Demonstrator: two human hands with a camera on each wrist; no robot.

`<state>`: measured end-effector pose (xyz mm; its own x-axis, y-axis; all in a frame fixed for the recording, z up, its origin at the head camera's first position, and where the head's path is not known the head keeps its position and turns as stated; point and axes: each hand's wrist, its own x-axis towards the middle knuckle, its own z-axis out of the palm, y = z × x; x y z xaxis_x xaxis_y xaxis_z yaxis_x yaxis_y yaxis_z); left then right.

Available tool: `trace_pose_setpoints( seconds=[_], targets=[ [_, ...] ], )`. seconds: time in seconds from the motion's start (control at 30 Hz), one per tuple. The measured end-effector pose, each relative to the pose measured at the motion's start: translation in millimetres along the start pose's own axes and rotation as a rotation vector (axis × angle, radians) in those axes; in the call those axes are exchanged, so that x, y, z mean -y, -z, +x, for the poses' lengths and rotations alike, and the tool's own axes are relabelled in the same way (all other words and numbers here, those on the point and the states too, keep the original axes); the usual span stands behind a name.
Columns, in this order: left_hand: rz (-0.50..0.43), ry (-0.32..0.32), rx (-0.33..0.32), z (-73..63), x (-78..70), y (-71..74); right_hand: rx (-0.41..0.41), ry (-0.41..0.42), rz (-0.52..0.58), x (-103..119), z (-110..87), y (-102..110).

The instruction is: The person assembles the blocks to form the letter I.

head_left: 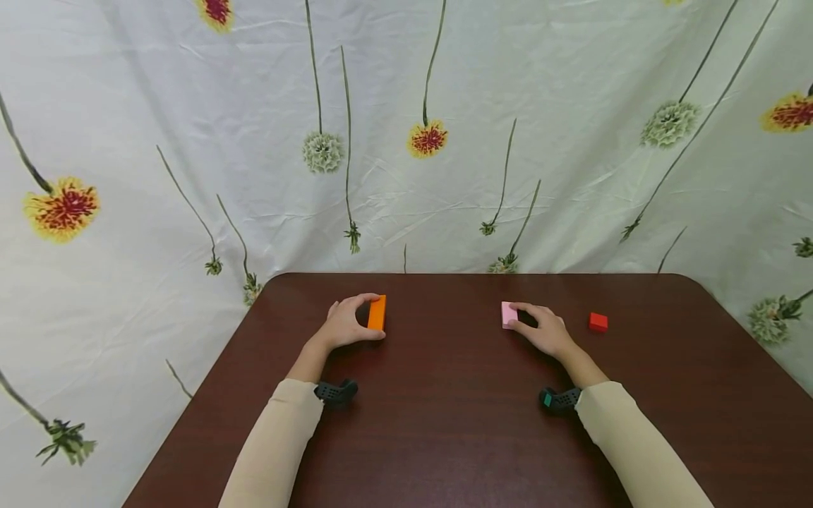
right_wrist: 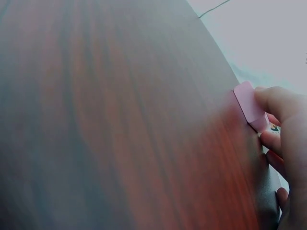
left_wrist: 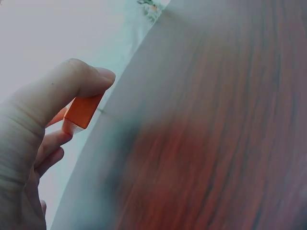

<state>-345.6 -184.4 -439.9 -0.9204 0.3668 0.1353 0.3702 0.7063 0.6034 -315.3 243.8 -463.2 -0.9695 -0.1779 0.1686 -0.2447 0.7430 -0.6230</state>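
Observation:
My left hand (head_left: 346, 324) pinches an orange block (head_left: 377, 313) between thumb and fingers, near the table's far side. In the left wrist view the orange block (left_wrist: 82, 112) shows one end below the thumb, and the curled fingers are behind it. Farther right, a pink block (head_left: 509, 315) is between the thumb and fingers of my right hand (head_left: 545, 331). The right wrist view shows the pink block (right_wrist: 250, 103) at the table surface, with the thumb against it. To the right of that hand lies a small red block (head_left: 598, 322), apart from it.
The dark brown wooden table (head_left: 438, 423) has rounded far corners. Behind its far edge hangs a white cloth (head_left: 267, 92) printed with flowers. Dark bands (head_left: 336, 392) circle both wrists below cream sleeves (head_left: 273, 444).

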Motion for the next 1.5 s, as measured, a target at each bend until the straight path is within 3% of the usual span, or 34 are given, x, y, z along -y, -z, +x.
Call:
trace_pose_setpoints(
  seconds=[0.5, 0.87, 1.5],
  targets=[
    [0.012, -0.051, -0.036, 3.9, -26.2, -9.8, -0.02, 0.017, -0.011, -1.9, -0.1, -1.3],
    [0.023, -0.083, -0.055, 2.6, -54.5, -13.9, -0.024, 0.017, -0.016, -3.8, 1.2, -1.9],
    [0.094, -0.151, -0.065, 1.7, -84.6, -18.9, -0.006, 0.0, -0.005, -2.8, 0.4, -1.4]
  ],
)
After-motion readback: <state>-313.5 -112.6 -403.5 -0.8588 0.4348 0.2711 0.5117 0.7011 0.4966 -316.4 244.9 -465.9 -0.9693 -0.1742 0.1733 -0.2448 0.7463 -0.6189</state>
